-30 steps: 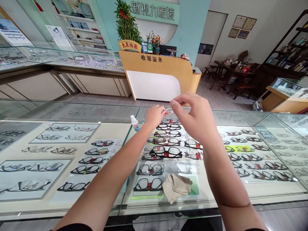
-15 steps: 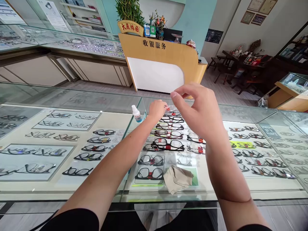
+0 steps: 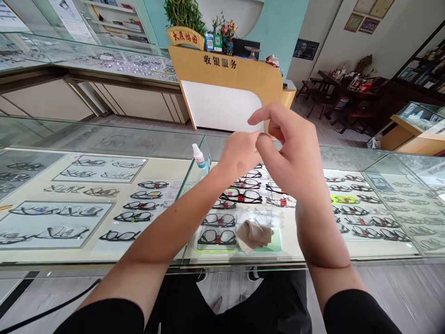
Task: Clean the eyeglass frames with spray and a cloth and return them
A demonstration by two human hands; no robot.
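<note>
Above the glass counter, my left hand (image 3: 240,155) has its back to me and its fingers curled. The fingertips are hidden at my right thumb, so what they hold, if anything, cannot be made out. Close by on the right is my right hand (image 3: 294,150), index finger and thumb curved apart with a gap between them. Below the hands, rows of eyeglasses (image 3: 242,195) with red tags show in the case. A crumpled tan cloth (image 3: 254,235) rests at the near part of the counter. To the left of my hand stands a white spray bottle (image 3: 199,156) with blue liquid.
More eyeglasses (image 3: 134,216) fill the display on the left, and others (image 3: 352,210) on the right. Glass panel edges (image 3: 194,164) run along and across the counter. Beyond it stands a wooden cashier desk (image 3: 227,74) with a plant (image 3: 184,18).
My left hand has risen from the eyeglasses and moved right, meeting my right hand. The right hand's index finger has lifted slightly. The view has tilted down, showing more floor.
</note>
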